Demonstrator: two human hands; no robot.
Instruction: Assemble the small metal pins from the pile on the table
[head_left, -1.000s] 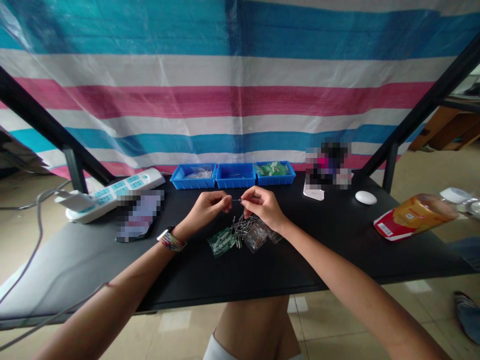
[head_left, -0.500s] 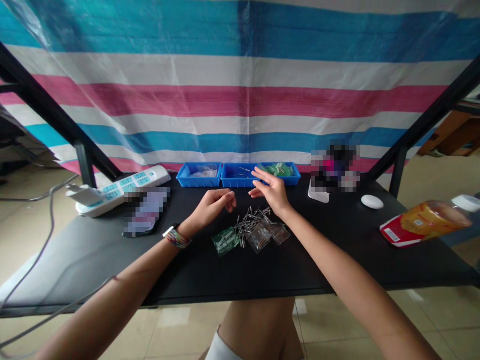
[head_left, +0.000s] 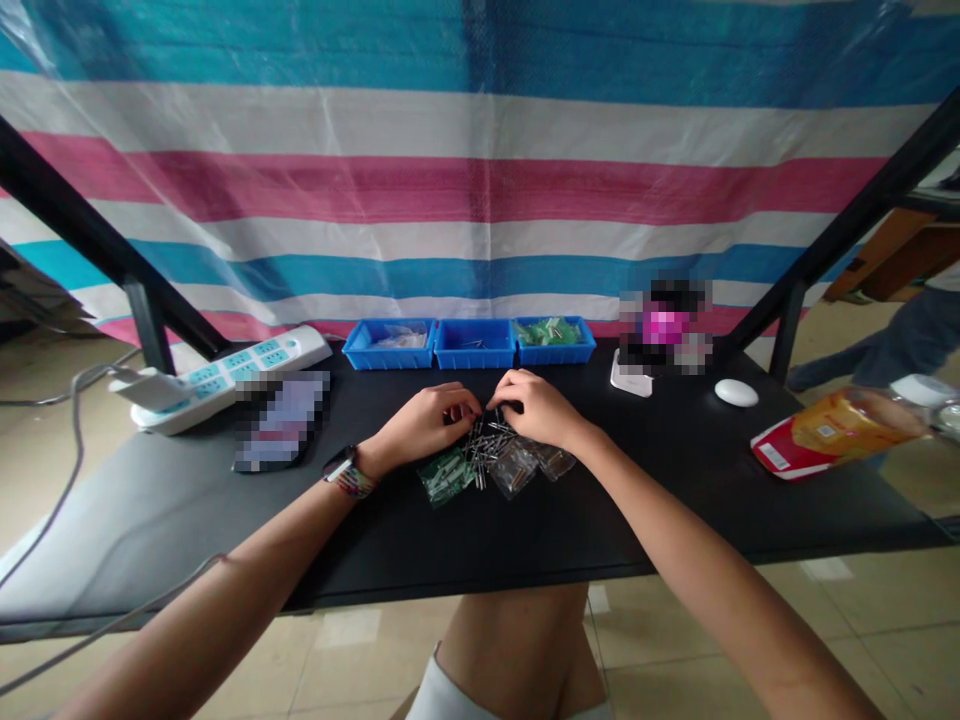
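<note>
A heap of slim silvery metal pins (head_left: 491, 445) lies on the black table, too small to name more exactly. At its far left edge my left hand (head_left: 431, 418) is closed, thumb and fingers bent together near the pins. Just opposite, my right hand (head_left: 541, 408) is closed too, fingertips curled down at the top of the heap. What either hand pinches is hidden. A green-tinted bag (head_left: 448, 475) of small parts rests left of the heap. Two small clear bags, one a clear bag (head_left: 514, 470) with brownish pieces, lie at its right, partly under my right wrist.
Behind the hands stand a left blue bin (head_left: 351, 352) with clear bags, a middle blue bin (head_left: 476, 357) with a few pins, and a right blue bin (head_left: 559, 354) with green bags. A power strip (head_left: 300, 345), phone-like object (head_left: 283, 425), white mouse (head_left: 736, 393) and bottle (head_left: 836, 435) lie around.
My right hand has come back from the middle bin, where its fingers were spread, down to the heap and closed. My left hand has shifted slightly right and down to the pins.
</note>
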